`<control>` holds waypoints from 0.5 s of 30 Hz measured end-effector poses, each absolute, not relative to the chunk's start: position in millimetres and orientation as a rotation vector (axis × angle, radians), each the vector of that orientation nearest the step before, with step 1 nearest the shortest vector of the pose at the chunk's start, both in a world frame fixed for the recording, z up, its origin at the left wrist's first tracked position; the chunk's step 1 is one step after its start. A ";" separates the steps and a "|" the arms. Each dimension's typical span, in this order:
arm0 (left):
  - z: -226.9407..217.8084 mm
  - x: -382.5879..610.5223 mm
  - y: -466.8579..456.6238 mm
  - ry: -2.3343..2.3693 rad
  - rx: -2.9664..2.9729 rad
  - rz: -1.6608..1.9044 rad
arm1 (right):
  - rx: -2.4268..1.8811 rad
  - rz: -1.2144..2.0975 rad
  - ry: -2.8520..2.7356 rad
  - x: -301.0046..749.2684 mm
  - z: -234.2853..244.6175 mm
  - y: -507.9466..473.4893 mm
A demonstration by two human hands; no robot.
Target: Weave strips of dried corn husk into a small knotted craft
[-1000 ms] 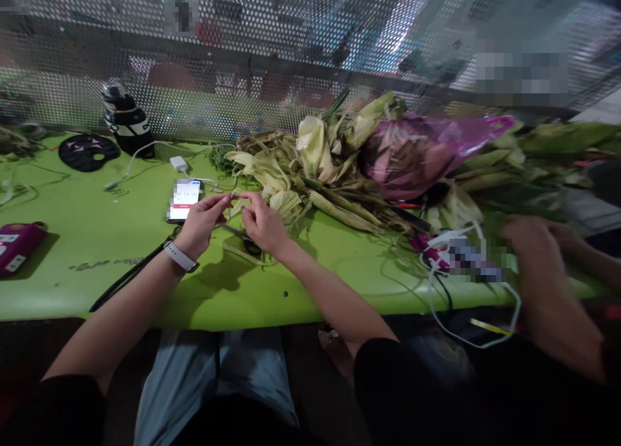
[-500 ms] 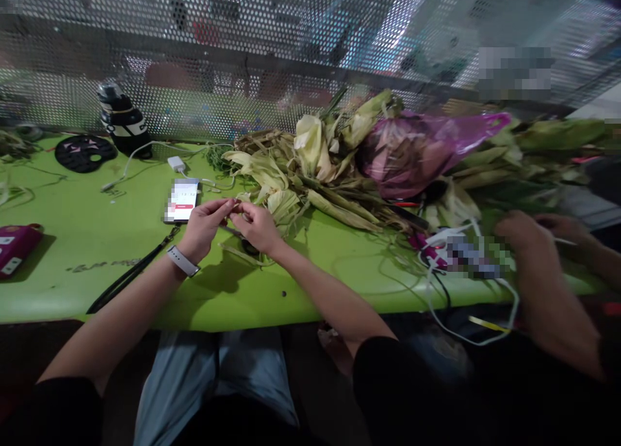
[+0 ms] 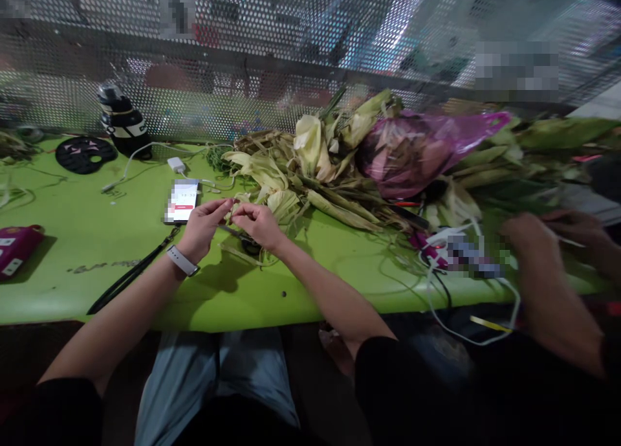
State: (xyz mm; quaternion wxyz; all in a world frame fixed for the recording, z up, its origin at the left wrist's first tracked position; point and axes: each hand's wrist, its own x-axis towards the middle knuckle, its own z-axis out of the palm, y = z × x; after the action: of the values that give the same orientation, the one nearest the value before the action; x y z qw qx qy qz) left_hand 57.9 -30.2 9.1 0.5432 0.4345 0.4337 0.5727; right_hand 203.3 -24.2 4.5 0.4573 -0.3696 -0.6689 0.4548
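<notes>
We had our left hand [image 3: 208, 223] and right hand [image 3: 258, 226] nearly meeting above the green counter [image 3: 310, 287], fingers curled inward; whether either grip was closed on something (too small to make out) we could not tell. The husks [image 3: 272, 174] lay heaped just beyond, the lit phone [image 3: 184, 197] beside our left hand.
</notes>
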 end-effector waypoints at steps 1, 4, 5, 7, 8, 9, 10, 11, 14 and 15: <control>8.4 57.4 -29.8 1.011 1.032 1.365 | -0.892 1.186 -1.592 204.4 6.7 -24.4; 7.3 57.4 -29.6 0.955 1.042 1.380 | -0.858 1.380 -1.380 209.0 12.5 -23.7; 7.4 57.9 -29.9 0.949 1.047 1.381 | -0.842 1.427 -1.334 210.6 13.8 -23.1; 7.8 59.3 -30.5 0.955 1.052 1.384 | -0.821 1.481 -1.313 213.3 15.1 -21.8; 7.9 59.9 -30.7 0.961 1.054 1.387 | -0.832 1.491 -1.336 214.1 15.3 -21.3; 7.7 60.3 -30.7 0.963 1.058 1.387 | -0.865 1.478 -1.379 214.5 15.4 -21.2; 7.3 60.4 -30.5 0.964 1.061 1.386 | -0.916 1.429 -1.441 214.5 15.4 -21.4; 6.6 60.4 -30.2 0.964 1.061 1.384 | -0.975 1.345 -1.517 214.2 15.3 -21.9; 4.5 59.5 -29.2 0.967 1.054 1.372 | -1.119 1.056 -1.716 211.8 14.7 -24.3; 4.3 59.3 -29.3 0.969 1.057 1.371 | -1.131 1.022 -1.744 210.5 14.1 -24.9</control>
State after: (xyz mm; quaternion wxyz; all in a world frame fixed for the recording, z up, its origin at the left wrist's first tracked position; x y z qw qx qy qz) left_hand 59.3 -29.3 4.3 0.5472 0.4458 0.4090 0.5784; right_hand 210.5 -24.9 14.1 0.4010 -0.4473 -0.6897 0.4043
